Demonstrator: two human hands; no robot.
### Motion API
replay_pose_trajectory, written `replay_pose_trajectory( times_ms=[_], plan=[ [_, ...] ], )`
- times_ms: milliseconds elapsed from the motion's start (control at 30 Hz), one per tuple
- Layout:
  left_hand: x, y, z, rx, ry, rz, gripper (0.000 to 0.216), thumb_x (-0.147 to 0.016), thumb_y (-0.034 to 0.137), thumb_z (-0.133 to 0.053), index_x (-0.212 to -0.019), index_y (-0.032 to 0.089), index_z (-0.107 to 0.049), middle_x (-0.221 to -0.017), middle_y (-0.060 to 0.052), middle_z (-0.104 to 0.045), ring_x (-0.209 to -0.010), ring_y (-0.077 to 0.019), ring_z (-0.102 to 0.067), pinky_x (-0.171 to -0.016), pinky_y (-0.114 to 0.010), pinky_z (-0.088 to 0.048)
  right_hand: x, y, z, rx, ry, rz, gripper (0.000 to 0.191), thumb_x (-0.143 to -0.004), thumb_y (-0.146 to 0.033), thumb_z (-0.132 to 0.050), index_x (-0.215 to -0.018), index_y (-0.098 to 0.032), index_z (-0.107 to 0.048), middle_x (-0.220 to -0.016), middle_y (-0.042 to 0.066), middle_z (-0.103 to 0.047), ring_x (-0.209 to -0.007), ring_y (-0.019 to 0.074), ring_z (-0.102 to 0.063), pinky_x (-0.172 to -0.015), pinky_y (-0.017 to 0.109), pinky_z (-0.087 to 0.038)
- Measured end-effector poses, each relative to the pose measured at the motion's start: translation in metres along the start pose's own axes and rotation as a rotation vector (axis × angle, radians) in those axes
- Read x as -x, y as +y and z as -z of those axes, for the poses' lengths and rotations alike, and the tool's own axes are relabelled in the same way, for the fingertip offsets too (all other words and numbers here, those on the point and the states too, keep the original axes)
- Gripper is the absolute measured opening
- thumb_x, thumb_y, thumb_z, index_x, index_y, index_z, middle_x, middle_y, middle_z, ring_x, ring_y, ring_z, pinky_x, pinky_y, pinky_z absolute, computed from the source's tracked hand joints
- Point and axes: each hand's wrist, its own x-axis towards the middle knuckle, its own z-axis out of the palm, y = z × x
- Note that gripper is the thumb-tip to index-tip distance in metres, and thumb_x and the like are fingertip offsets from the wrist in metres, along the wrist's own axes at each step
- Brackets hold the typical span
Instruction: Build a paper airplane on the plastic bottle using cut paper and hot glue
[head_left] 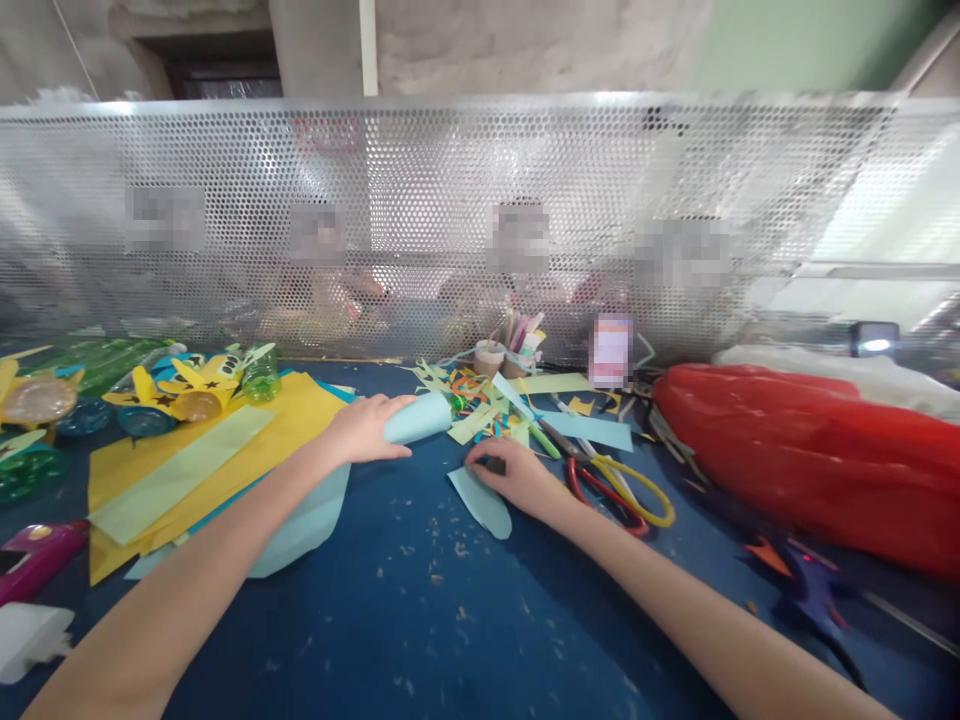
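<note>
My left hand is wrapped round a rolled light-blue paper tube that lies on the blue table. My right hand rests palm down a little to the right, its fingers curled over a small dark object that I cannot make out. A cut light-blue paper piece lies under and in front of that hand. A larger light-blue sheet lies beneath my left forearm.
Yellow and pale-green sheets lie at left, with bottle crafts behind. Paper scraps, a cup of sticks, and red and yellow scissors sit centre. A red plastic bag fills the right. A perforated metal screen runs behind.
</note>
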Motion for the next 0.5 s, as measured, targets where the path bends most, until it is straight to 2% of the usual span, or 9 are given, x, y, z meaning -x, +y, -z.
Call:
replay_pose_trajectory(
  times_ms=[100,167,300,400,500],
  plan=[
    [-0.001,-0.003,-0.006,-0.010,0.043,0.020,0.083,-0.071,0.053,-0.063,-0.144,0.030,-0.029,-0.119,-0.012,-0.059,-0.108,-0.0338,-0.056,-0.089,-0.043,-0.043,-0.001,0.000,0.000,0.035,0.062,0.017,0.016,-0.079,-0.021,-0.052,-0.085,-0.022,-0.067,-0.086,0.004,-0.070,-0.082,0.0208,-0.060,-0.077,0.036,-0.047],
    [-0.001,-0.004,-0.007,-0.005,0.055,0.032,0.082,-0.073,0.051,-0.061,-0.144,0.030,-0.028,-0.121,-0.011,-0.059,-0.109,-0.0337,-0.056,-0.088,-0.043,-0.043,-0.002,0.001,0.004,0.063,0.179,0.013,0.018,-0.080,-0.022,-0.050,-0.089,-0.022,-0.065,-0.089,0.005,-0.070,-0.082,0.0213,-0.059,-0.078,0.037,-0.047],
    [-0.002,-0.006,-0.008,0.004,0.038,0.038,0.082,-0.074,0.053,-0.058,-0.145,0.025,-0.029,-0.126,-0.013,-0.057,-0.111,-0.0345,-0.054,-0.090,-0.044,-0.043,0.006,0.008,0.031,0.168,0.358,-0.108,0.012,-0.080,-0.029,-0.049,-0.085,-0.023,-0.059,-0.079,0.005,-0.066,-0.071,0.0205,-0.059,-0.067,0.034,-0.046],
    [-0.004,-0.007,-0.009,0.007,0.038,0.052,0.082,-0.073,0.052,-0.058,-0.145,0.023,-0.029,-0.127,-0.014,-0.056,-0.113,-0.0360,-0.053,-0.091,-0.045,-0.042,0.029,0.018,0.066,0.352,0.379,-0.298,0.016,-0.079,-0.040,-0.051,-0.078,-0.024,-0.053,-0.070,0.004,-0.062,-0.062,0.0207,-0.057,-0.058,0.033,-0.043],
    [-0.006,-0.008,-0.011,0.015,0.037,0.062,0.082,-0.073,0.053,-0.058,-0.144,0.023,-0.029,-0.128,-0.014,-0.056,-0.114,-0.0358,-0.053,-0.092,-0.045,-0.041,0.068,0.038,0.112,0.531,0.234,-0.495,0.026,-0.075,-0.049,-0.053,-0.067,-0.025,-0.055,-0.076,0.010,-0.065,-0.062,0.0245,-0.059,-0.057,0.037,-0.041]
  ],
)
